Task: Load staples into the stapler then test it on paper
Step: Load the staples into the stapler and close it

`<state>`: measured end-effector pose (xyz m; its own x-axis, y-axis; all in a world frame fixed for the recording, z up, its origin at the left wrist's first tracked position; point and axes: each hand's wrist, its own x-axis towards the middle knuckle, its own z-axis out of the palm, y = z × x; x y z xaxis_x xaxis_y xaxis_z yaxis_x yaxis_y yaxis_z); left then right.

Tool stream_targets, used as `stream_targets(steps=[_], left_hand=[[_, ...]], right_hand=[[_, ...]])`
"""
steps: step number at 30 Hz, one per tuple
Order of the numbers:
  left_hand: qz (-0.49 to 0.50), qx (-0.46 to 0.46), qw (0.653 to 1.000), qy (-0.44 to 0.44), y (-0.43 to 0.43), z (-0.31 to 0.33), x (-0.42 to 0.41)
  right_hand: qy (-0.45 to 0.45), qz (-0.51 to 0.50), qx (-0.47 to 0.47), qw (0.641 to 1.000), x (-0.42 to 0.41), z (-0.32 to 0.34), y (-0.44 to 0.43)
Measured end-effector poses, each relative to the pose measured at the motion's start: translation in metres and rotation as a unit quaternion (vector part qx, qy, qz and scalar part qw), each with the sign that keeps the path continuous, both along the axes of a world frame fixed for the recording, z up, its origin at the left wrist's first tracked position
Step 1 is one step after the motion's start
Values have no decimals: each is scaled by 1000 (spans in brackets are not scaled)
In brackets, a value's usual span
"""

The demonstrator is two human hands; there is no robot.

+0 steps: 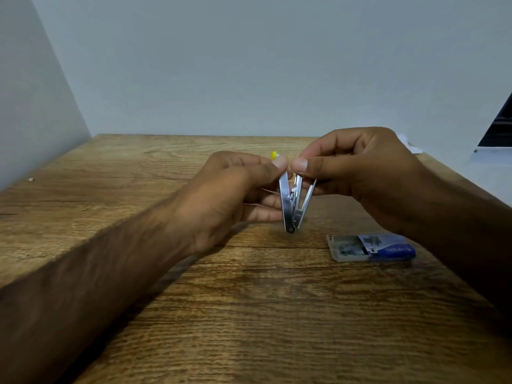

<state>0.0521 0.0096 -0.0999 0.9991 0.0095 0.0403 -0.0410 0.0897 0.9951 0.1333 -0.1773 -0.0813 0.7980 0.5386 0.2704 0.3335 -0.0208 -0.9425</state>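
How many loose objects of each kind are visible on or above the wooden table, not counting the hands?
Small silver metal stapler, opened in a V, held by both hands: 1
Blue staple box, tray slid out: 1
Small yellow object behind the hands, unidentifiable: 1
White paper at the far right: 1
Total: 4

Stapler [293, 203]: small, bare silver metal, standing opened in V, hinge pointing down just above tabletop [249, 314], arms spreading upward, upper tips lying under fingertips. Staple box [371, 248]: blue sleeve with grey tray sliding out leftward, lying flat on tabletop, near stapler, to its right; contents blurred.
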Motion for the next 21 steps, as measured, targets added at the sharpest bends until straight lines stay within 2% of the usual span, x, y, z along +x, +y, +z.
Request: stream_targets(steps=[5,21], left_hand=[[9,15,1000,-7,1,-4,0],[62,46,996,-47,-8,-5,-3]], right_hand=[[11,11,-16,1000,0,1,1],[33,38,19,999,-2,5,2]])
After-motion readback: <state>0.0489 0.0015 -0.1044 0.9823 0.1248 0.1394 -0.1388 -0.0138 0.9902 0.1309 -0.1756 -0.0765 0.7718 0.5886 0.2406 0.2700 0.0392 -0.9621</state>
